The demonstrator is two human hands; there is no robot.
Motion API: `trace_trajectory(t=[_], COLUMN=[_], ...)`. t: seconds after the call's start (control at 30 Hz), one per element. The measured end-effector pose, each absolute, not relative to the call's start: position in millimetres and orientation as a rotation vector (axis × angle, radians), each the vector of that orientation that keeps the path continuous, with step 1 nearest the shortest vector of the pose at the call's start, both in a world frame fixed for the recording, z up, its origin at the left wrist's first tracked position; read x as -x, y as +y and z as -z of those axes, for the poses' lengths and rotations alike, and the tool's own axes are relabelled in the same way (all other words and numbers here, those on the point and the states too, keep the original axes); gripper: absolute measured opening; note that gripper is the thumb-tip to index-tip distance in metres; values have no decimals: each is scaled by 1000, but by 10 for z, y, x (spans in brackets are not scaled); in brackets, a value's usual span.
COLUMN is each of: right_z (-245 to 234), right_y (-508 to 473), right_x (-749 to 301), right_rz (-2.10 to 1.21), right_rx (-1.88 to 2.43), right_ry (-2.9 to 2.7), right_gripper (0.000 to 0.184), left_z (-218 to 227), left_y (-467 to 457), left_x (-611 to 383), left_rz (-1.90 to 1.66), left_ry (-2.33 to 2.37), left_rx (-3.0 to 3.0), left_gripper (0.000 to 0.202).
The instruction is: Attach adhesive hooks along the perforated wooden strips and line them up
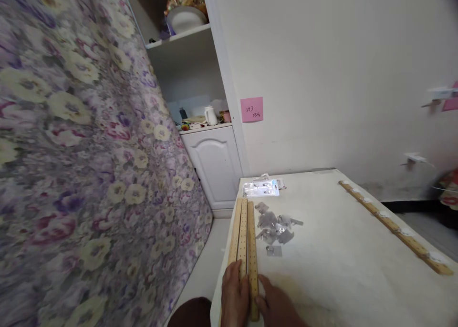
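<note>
Three long, pale wooden strips with rows of small holes lie side by side along the table's left edge. My left hand [234, 296] is closed over the near part of the middle strip [244, 231], its fingers bent. At the near end of the right strip [252, 250], my right hand [275, 303] has its fingertips against the right side, seemingly gripping it; the far side of this grip is hidden. A narrow gap separates that strip from the middle one. The left strip [234, 231] is partly covered by my left hand.
Small clear packets [274, 224] lie heaped right of the strips. A clear blister pack [261, 188] is at the table's far left corner. Another wooden strip [393, 227] with whitish pieces along it runs by the right edge. A floral curtain [89, 150] hangs at left.
</note>
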State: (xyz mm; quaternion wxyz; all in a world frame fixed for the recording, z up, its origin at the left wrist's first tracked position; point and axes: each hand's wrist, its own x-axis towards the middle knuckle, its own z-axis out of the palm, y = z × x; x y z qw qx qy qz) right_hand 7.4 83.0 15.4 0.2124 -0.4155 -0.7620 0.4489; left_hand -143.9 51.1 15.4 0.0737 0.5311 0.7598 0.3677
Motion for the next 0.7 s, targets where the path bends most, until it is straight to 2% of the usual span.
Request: trace_trajectory(t=[0.17, 0.27, 0.43, 0.6, 0.7], right_z=[-184, -134, -35, 27, 60], right_y=[813, 800, 851, 948, 1004], right_x=[-135, -266, -741, -1327, -1647], right_rz=[-1139, -1237, -1468, -1562, -1494], right_rx=[1210, 1160, 1128, 1157, 1202], right_ry=[-2204, -2118, -1797, -1454, -1359], right_gripper=[49, 45, 28, 35, 37], left_z=[-198, -257, -315, -373, -425], left_y=[508, 496, 533, 579, 589], left_x=[1432, 1387, 1181, 1018, 1003], left_rz=[-1056, -970, -676, -394, -341], left_ry=[2300, 2328, 2545, 2714, 2735], left_rx=[-1584, -1616, -1760, -1659, -1692], left_gripper=[49, 50, 57, 60, 57])
